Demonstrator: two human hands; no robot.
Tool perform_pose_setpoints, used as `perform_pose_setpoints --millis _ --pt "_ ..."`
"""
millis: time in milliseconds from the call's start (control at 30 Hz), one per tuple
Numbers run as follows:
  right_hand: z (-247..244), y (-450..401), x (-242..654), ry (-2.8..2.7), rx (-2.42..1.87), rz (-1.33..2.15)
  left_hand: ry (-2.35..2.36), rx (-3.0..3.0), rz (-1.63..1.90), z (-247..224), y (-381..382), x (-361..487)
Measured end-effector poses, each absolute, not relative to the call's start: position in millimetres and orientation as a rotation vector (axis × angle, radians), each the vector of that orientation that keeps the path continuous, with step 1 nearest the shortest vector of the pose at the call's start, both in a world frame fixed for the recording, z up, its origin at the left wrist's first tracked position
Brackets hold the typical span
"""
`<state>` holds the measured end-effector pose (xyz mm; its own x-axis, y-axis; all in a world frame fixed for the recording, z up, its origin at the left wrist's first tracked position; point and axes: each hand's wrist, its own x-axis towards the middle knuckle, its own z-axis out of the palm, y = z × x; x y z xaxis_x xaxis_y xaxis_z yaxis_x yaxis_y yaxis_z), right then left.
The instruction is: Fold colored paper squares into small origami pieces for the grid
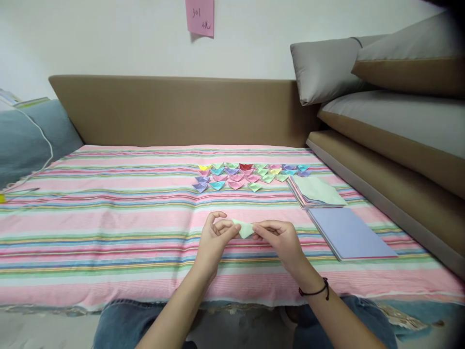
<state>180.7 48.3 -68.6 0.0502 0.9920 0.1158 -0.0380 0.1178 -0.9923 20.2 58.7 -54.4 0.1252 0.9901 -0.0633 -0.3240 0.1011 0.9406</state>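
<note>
A small folded piece of pale green paper is held up over the striped cloth, pinched at both ends. My left hand grips its left corner between thumb and fingers, the index finger curled above. On the right corner, my right hand has its thumb and fingertips closed. The paper is roughly triangular, pointing down. Beyond my hands, several small folded paper boats in green, pink, blue, purple, yellow and red stand in rows.
Right of my hands lie a stack of coloured paper sheets and a pad of blue-topped paper. Grey-brown cushions are piled along the right side. A striped cloth covers the surface. A white cable runs at the left.
</note>
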Motion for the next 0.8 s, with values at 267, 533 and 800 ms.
perform_pose_setpoints --millis 267,533,800 --pt "-65 47 179 -1.170 -1.040 1.235 0.925 1.058 1.224 -63 65 22" --pt "-72 48 177 -0.941 -0.916 1.525 0.975 1.352 1.325 -66 63 24" --pt "-75 48 173 -0.829 -0.939 1.492 1.095 1.634 1.336 -61 57 25"
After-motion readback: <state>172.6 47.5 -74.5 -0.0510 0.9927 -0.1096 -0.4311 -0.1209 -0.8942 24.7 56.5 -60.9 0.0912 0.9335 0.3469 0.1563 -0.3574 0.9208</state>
